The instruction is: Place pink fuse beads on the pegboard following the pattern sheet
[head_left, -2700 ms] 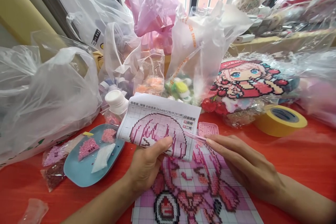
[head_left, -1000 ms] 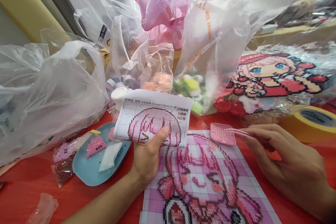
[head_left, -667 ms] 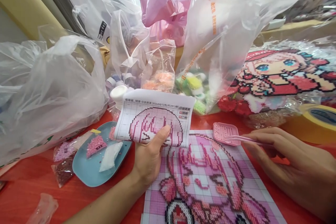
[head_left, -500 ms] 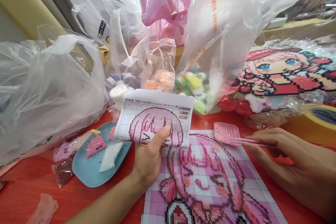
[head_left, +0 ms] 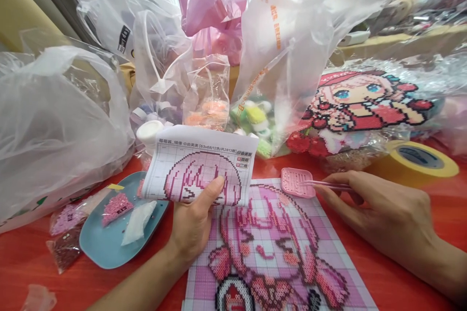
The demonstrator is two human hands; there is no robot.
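Note:
My left hand grips a folded paper pattern chart, thumb on its printed face, above the far left corner of the bead board. In my right hand is a pair of pink tweezers, held between thumb and fingers. Their tips reach over the right side of a small pink bead tray, which sits at the board's far edge. Whether the tips pinch a bead is too small to tell. Across the pegboard lies a bead picture of a pink-haired character, partly filled in.
On the left, a blue plate carries small bead packets, with more bags beside it. Several plastic bags line the back. Yellow tape and a wrapped, finished bead picture stand at the right.
The whole view has swung a little to the right, so things appear further left. Both hands keep their holds, and the tweezer tips remain at the bead tray.

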